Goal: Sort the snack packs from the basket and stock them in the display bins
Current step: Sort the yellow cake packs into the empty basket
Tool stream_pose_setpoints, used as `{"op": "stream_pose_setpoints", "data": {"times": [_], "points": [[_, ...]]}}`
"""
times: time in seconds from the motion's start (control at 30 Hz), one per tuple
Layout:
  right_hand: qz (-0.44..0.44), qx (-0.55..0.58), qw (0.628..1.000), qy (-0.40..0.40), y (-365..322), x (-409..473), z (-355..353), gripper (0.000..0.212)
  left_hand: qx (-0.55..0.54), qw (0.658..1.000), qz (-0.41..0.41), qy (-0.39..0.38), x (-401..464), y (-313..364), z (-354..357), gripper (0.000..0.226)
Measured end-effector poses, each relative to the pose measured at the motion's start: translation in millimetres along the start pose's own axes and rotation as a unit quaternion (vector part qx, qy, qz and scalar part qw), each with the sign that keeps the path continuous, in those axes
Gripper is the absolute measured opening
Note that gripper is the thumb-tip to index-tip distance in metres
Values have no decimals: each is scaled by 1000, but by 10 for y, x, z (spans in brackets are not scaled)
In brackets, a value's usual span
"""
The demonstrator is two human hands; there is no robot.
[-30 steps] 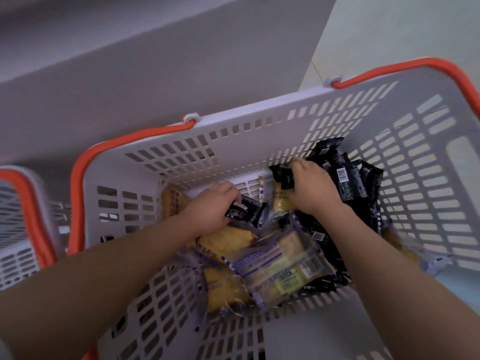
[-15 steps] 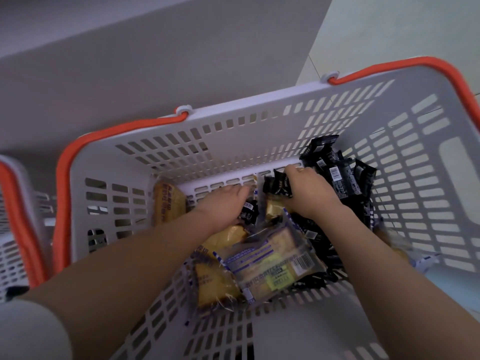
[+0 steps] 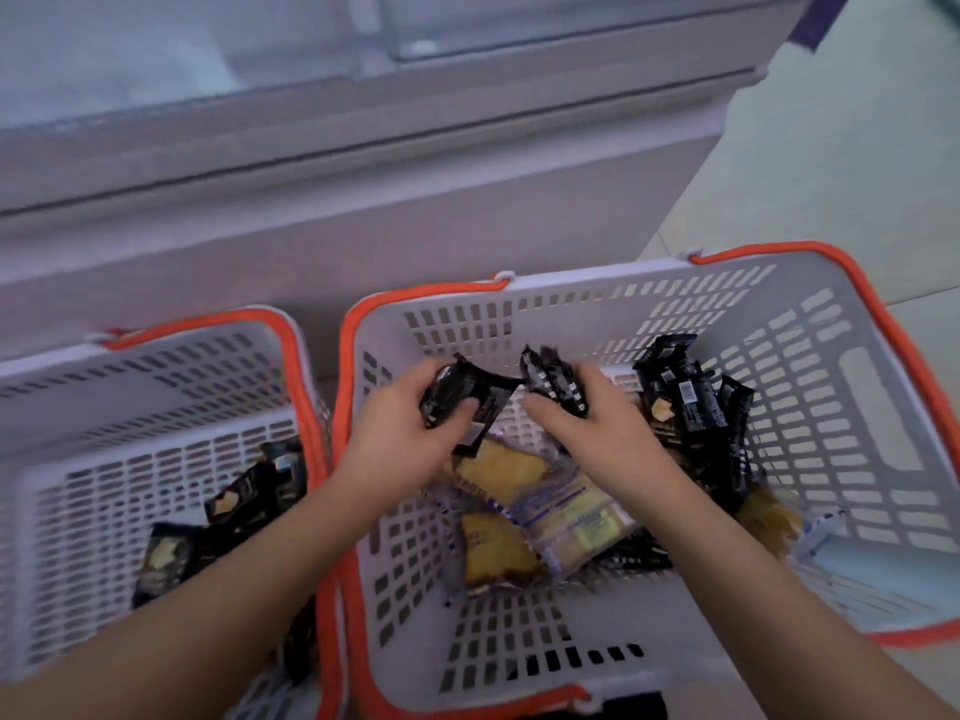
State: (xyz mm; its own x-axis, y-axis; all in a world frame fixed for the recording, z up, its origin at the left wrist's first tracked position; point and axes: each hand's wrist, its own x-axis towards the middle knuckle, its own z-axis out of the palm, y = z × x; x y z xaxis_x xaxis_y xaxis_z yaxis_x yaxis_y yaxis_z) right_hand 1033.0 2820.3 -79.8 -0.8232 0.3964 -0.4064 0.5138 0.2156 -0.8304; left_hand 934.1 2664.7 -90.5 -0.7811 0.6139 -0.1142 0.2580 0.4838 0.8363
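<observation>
A white slotted basket with an orange rim [image 3: 810, 366] holds black snack packs [image 3: 691, 402] heaped at its right and clear-wrapped yellow cake packs [image 3: 550, 517] in its middle. My left hand [image 3: 400, 439] grips a bunch of black packs [image 3: 462, 397] lifted above the cakes. My right hand [image 3: 597, 428] grips another bunch of black packs [image 3: 556, 381] beside it. Both hands hover inside the basket, a little apart.
A second white basket with an orange rim [image 3: 156, 387] stands at the left and holds a few black packs [image 3: 244, 496]. A grey chest freezer with a glass lid [image 3: 363, 163] runs behind both baskets. Pale floor tiles [image 3: 857, 148] lie at the right.
Both hands have risen from the pile, each with black packs in its grip. The view has tilted up and left, so the left basket and the freezer lid now show.
</observation>
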Motion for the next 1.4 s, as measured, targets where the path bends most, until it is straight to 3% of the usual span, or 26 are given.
{"op": "stream_pose_setpoints", "data": {"times": [0.17, 0.27, 0.37, 0.47, 0.67, 0.73, 0.8, 0.87, 0.93, 1.07, 1.13, 1.23, 1.4], "points": [[-113, -84, 986, -88, -922, -175, 475, 30, -52, 986, -43, 150, -552, -101, -864, 28], [-180, -173, 959, -133, -1229, -241, 988, 36, -85, 968, -142, 190, -817, -292, -1217, 27], [-177, -297, 917, -200, -1220, -323, 1556, 44, 28, 968, -226, 104, -1035, -581, -1455, 20], [-135, -366, 884, -256, -1068, -493, 2013, 46, 145, 957, -240, 70, -1305, -859, -1536, 8], [-40, -353, 900, -250, -762, -711, 2424, 63, 120, 940, -307, 87, -1650, -1290, -1438, 20], [-60, -384, 892, -231, -739, -769, 2372, 66, 110, 939, -317, 73, -1692, -1343, -1373, 28], [-122, -418, 874, -218, -751, -795, 2241, 56, 57, 945, -322, -9, -1722, -1331, -1291, 37], [-181, -442, 850, -224, -799, -760, 2073, 45, 9, 947, -298, -121, -1722, -1269, -1228, 48], [-208, -459, 835, -221, -874, -673, 1865, 43, 60, 957, -231, -167, -1636, -1158, -1179, 57], [-218, -465, 843, -162, -965, -449, 1358, 40, 134, 988, -44, -57, -1375, -720, -1054, 46], [-204, -467, 848, -147, -889, -369, 1038, 36, 135, 989, 48, -42, -1248, -449, -937, 37], [-132, -465, 866, -129, -568, -321, 481, 37, 119, 980, 130, -91, -1041, -153, -605, 29], [77, -395, 913, -59, 252, -481, -346, 33, 183, 947, 108, -241, -647, -3, 289, 35]]}}
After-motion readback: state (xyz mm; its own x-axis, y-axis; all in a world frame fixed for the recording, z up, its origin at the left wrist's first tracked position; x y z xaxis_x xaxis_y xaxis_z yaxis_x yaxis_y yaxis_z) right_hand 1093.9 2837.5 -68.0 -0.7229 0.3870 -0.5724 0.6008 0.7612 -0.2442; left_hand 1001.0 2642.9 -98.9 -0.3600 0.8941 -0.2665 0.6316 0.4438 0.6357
